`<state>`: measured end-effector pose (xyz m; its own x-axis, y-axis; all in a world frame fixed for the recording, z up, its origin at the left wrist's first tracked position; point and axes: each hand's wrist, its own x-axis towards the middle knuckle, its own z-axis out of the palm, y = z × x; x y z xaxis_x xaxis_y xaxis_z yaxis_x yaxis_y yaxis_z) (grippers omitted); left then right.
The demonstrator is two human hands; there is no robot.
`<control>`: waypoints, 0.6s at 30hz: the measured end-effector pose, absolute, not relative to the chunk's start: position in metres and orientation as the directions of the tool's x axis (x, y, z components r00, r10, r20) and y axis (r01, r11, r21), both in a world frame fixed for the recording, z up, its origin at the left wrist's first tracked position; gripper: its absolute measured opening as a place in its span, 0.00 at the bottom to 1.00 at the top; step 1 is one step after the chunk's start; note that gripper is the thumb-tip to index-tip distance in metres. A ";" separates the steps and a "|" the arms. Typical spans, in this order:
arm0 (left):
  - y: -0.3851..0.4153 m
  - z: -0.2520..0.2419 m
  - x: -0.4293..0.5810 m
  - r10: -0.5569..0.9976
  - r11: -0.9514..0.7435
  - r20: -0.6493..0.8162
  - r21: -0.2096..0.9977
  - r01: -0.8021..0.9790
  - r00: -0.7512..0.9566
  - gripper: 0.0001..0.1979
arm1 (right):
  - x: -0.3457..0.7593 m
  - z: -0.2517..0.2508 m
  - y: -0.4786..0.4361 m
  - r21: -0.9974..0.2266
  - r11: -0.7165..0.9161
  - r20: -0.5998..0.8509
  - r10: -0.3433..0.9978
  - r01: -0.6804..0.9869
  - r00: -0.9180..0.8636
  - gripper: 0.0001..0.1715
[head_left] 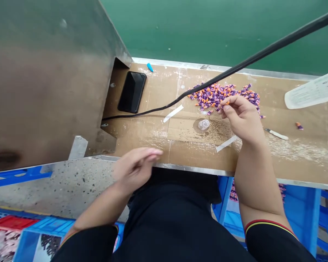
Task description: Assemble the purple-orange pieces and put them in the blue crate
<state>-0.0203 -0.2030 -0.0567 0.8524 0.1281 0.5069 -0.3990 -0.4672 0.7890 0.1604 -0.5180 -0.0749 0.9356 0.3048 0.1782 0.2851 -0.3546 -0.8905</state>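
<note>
A heap of small purple, orange and pink pieces (pixel 213 95) lies on the cardboard-covered bench. At its front edge my right hand (pixel 244 118) pinches one small purple-and-orange piece between thumb and forefinger, mostly hidden by the fingers. Over the bench's near edge, my left hand (pixel 136 165) has its thumb and fingers pressed together and is slightly blurred; what they hold, if anything, does not show. Between the hands, a small clear round thing (pixel 203 125) sits on a wet, speckled cardboard piece (pixel 180 130), with strips of white tape (pixel 173 113) beside it.
A black phone (pixel 132 91) and a blue cap-like piece (pixel 150 67) lie left, near a metal housing (pixel 49 83). A black cable (pixel 235 69) crosses above the bench. Rightward are a white-handled knife (pixel 276 134), a loose piece (pixel 299 126) and a white container (pixel 314 89). Blue crates (pixel 302 214) stand below.
</note>
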 end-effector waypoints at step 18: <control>-0.260 -0.096 0.090 -0.226 0.185 0.000 0.982 0.043 0.974 0.17 | 0.134 -0.041 -0.509 -0.843 -0.457 0.111 0.368 0.284 0.923 0.04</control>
<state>0.0900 -0.2597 -0.0961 0.9740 -0.2264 0.0001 0.0430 0.1852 0.9818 0.1339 -0.5092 -0.0414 0.9232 0.3679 0.1112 0.2838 -0.4575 -0.8427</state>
